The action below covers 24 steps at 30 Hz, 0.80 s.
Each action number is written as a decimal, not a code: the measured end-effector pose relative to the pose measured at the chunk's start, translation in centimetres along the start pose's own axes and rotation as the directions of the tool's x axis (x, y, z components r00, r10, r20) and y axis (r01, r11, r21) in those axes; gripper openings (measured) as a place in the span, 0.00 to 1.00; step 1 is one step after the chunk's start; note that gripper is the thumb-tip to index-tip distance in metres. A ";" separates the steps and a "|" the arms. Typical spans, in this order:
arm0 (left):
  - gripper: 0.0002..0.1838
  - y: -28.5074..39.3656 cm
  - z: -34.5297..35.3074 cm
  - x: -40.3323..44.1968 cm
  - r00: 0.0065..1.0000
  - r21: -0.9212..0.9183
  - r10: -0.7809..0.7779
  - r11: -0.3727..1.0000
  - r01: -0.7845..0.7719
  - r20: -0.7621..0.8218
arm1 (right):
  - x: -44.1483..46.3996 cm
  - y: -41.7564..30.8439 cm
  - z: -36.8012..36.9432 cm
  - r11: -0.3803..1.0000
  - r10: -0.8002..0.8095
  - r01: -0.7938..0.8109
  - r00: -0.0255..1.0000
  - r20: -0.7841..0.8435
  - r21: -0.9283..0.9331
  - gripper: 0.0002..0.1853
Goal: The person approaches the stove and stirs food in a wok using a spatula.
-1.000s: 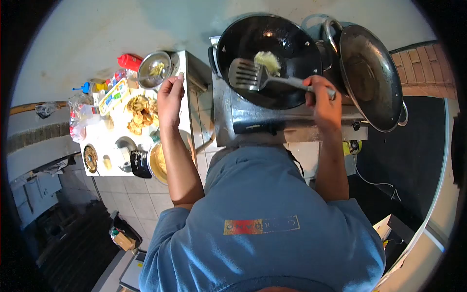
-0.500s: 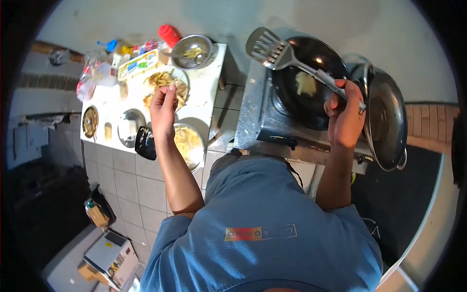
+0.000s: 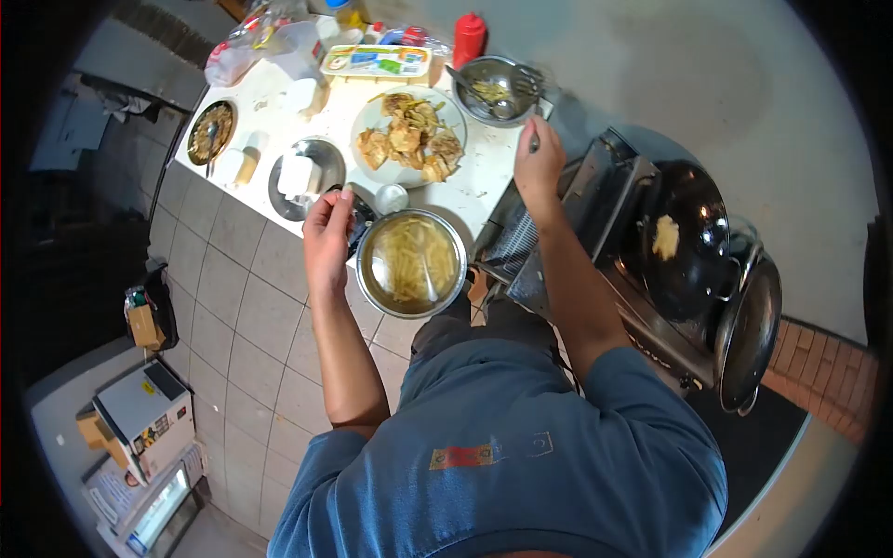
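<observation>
My right hand is closed round the handle of a slotted spatula. The spatula's head is over the right rim of a metal bowl holding some food and a spoon. My left hand has its thumb and fingers pinched together; whatever may be between them is too small to make out. It is beside a black container, partly hidden. Near it stands a large metal bowl of pale strips in liquid with a spoon. A white plate of fried pieces lies beyond.
To the right, a black wok on the stove holds a pale food piece. A large lid leans beside it. On the white table are a red squeeze bottle, an egg carton and a pan of food.
The view has turned left toward the table. My right hand has carried the spatula from above the wok to the small metal bowl. My left hand stays pinched, now near the large bowl.
</observation>
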State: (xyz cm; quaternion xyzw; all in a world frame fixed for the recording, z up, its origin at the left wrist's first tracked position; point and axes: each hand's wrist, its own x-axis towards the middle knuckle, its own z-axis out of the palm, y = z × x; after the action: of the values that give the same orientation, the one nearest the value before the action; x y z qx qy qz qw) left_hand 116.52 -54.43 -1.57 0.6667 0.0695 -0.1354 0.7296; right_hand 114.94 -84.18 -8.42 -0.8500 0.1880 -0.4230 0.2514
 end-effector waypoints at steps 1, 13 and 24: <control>0.10 0.0 -0.6 -0.2 0.999 0.013 -0.026 1.000 0.027 -0.027 | 0.3 0.4 0.9 1.000 -0.007 0.007 1.000 0.012 0.012 0.07; 0.09 -0.5 -3.2 -0.3 0.996 -0.046 -0.081 0.996 0.079 -0.040 | 0.6 1.6 4.0 0.979 -0.147 0.126 0.982 0.122 0.161 0.06; 0.10 -0.6 -4.4 -1.0 0.993 -0.014 -0.066 0.998 0.065 -0.095 | 1.7 2.2 6.2 0.980 -0.098 0.089 0.994 0.040 0.175 0.07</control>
State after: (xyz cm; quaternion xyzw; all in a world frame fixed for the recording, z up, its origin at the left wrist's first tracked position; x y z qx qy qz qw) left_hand 115.73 -50.05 -2.28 0.6657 0.1269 -0.1267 0.7244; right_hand 120.68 -85.21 -11.87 -0.8428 0.1043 -0.4284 0.3087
